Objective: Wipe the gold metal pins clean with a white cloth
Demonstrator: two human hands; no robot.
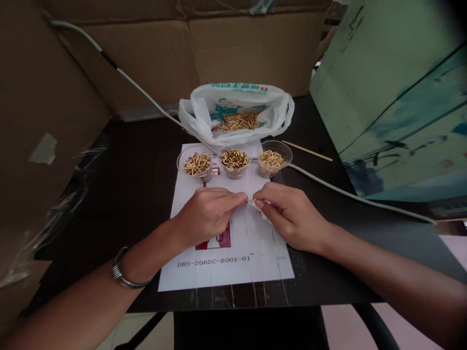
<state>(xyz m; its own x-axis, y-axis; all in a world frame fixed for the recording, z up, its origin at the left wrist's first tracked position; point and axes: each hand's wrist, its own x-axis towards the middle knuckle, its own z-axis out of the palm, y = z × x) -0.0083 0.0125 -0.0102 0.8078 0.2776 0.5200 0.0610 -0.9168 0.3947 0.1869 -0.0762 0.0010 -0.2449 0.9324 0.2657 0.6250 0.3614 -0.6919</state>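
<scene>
Between my fingertips, over the printed sheet (226, 272), is a thin brass-coloured pin (250, 201). My left hand (209, 211) pinches its left end. At the other end my right hand (292, 214) closes on it with thumb and forefinger, and a bit of white material (263, 213) shows beneath those fingers. Just beyond my hands stand three clear plastic cups in a row: the left cup (208, 176) and right cup (286, 151) hold small gold-coloured pins, and the middle cup (235, 174) holds darker, tube-like metal pieces.
Behind the cups, a white plastic bag (279, 121) lies open with many longer gold pins (241, 121) inside. A thin wooden stick (308, 150) lies right of it. A white cable (146, 95) crosses the dark table (120, 165). Cardboard walls (251, 53) enclose the back and left.
</scene>
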